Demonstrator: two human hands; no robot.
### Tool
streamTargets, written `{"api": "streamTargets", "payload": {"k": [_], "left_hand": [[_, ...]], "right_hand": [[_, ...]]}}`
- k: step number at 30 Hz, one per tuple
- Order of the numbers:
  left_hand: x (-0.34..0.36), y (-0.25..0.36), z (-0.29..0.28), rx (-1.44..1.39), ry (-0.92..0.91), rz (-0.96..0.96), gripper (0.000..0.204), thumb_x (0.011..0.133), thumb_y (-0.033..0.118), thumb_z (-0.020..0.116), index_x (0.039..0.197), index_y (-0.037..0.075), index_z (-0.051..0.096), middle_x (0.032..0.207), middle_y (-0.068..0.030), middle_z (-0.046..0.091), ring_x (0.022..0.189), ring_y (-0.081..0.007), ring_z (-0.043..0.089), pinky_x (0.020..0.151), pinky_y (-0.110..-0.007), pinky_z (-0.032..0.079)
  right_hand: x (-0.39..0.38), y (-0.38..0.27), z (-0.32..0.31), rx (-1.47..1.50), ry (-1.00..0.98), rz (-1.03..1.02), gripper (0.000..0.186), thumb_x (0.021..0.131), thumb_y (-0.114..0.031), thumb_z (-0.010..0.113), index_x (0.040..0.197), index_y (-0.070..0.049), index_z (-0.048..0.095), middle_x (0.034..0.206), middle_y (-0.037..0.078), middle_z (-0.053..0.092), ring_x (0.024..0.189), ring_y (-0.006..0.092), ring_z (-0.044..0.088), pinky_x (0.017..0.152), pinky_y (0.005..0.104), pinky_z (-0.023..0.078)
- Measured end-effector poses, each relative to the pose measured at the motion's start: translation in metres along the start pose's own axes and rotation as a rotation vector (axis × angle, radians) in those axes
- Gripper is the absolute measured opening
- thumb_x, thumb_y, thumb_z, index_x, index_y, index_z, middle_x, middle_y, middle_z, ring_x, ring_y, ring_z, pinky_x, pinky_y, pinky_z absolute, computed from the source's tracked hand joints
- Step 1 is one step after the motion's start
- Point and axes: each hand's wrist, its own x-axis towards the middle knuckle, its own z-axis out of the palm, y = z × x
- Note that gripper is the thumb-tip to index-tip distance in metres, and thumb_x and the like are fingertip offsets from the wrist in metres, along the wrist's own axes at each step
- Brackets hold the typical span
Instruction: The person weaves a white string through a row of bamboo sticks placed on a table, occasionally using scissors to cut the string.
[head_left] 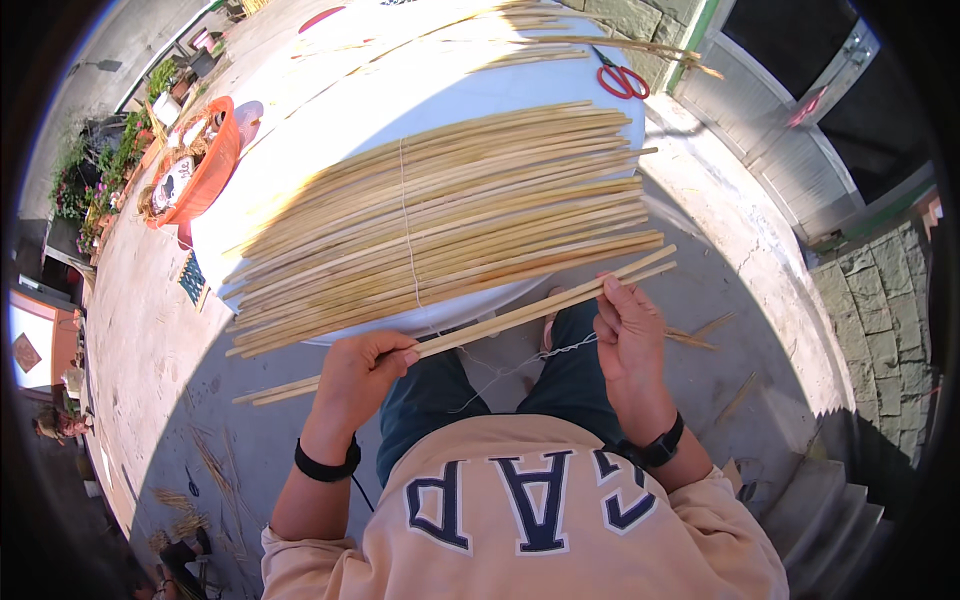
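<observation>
Two pale straw stalks [512,318] lie side by side across my lap, held in both hands. My left hand [362,365] pinches them left of their middle, and my right hand [630,325] grips them near the right ends. Just beyond, a mat of many parallel stalks [450,215] rests on the white table [300,130]. A thin white string [407,220] crosses the mat from back to front and hangs off the near edge. Below my hands, loose twisted string [560,350] dangles over my legs; part of it passes behind my right hand.
Red-handled scissors [622,80] lie at the table's far right, near more loose stalks [560,45]. An orange basin [225,150] holding things stands to the left. Stalk scraps [215,465] litter the floor at lower left. Steps [825,510] and a stone wall [870,320] are on the right.
</observation>
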Motion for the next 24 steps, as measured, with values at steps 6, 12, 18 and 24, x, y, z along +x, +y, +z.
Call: {"api": "streamTargets", "payload": {"k": [6,12,18,24], "left_hand": [[0.001,0.005,-0.008,0.083,0.043,-0.065,0.007,0.075,0.001,0.060,0.079,-0.004,0.062,0.057,-0.0045,0.055,0.053,-0.0073,0.047,0.050,-0.021,0.038],[0.002,0.009,-0.005,0.095,0.032,-0.057,0.008,0.076,0.001,0.059,0.079,-0.005,0.062,0.060,-0.0021,0.054,0.055,-0.0064,0.047,0.051,-0.020,0.036],[0.006,0.012,-0.001,0.113,0.037,0.007,0.009,0.075,0.004,0.061,0.080,-0.004,0.063,0.056,-0.0045,0.054,0.051,-0.0080,0.046,0.049,-0.022,0.036],[0.012,0.011,-0.006,0.176,0.001,-0.011,0.010,0.075,0.005,0.062,0.080,-0.003,0.063,0.056,-0.0049,0.054,0.051,-0.0088,0.047,0.048,-0.022,0.036]], "right_hand": [[0.006,0.005,0.008,0.012,0.026,0.026,0.010,0.080,-0.011,0.064,0.083,-0.002,0.061,0.061,-0.005,0.047,0.046,0.0004,0.030,0.041,0.0171,0.021],[0.006,0.007,0.003,0.028,0.010,0.043,0.010,0.080,-0.012,0.064,0.080,-0.003,0.060,0.059,-0.006,0.045,0.045,0.0004,0.028,0.041,0.0172,0.020],[0.005,0.007,-0.002,0.029,0.021,0.045,0.011,0.081,-0.012,0.063,0.081,-0.002,0.060,0.059,-0.006,0.044,0.046,0.0006,0.029,0.041,0.0175,0.020],[0.007,0.008,0.001,0.015,0.040,0.054,0.009,0.081,-0.012,0.063,0.080,-0.003,0.060,0.061,-0.005,0.047,0.046,0.0011,0.030,0.041,0.0175,0.021]]}}
